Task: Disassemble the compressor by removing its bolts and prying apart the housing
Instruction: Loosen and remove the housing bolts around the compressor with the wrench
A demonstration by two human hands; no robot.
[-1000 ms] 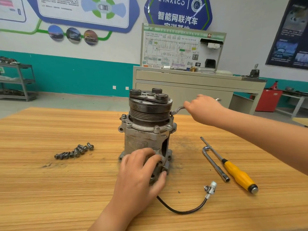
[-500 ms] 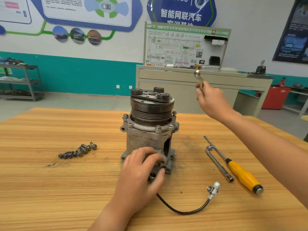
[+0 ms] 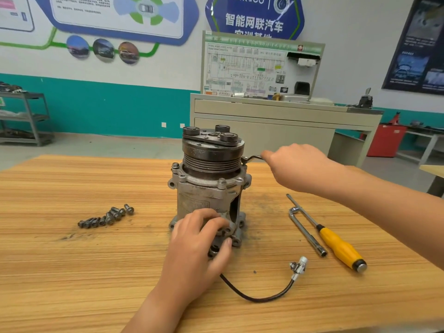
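A grey metal compressor stands upright on the wooden table, its grooved pulley on top. My left hand grips the compressor's lower flange at the front. My right hand holds a thin metal wrench, whose far end sits at a bolt on the upper flange's right side, beside the pulley. Bolt heads still show on the upper flange. A black cable with a white connector trails from the base toward the right.
Several loose bolts lie in a row left of the compressor. An L-shaped socket wrench and a yellow-handled screwdriver lie to its right. Behind the table stand a beige cabinet and a grey shelf.
My right hand lifted the wrench up and away from the compressor, then brought it back down to the bolt on the upper flange's right side. My left hand stayed on the lower flange.
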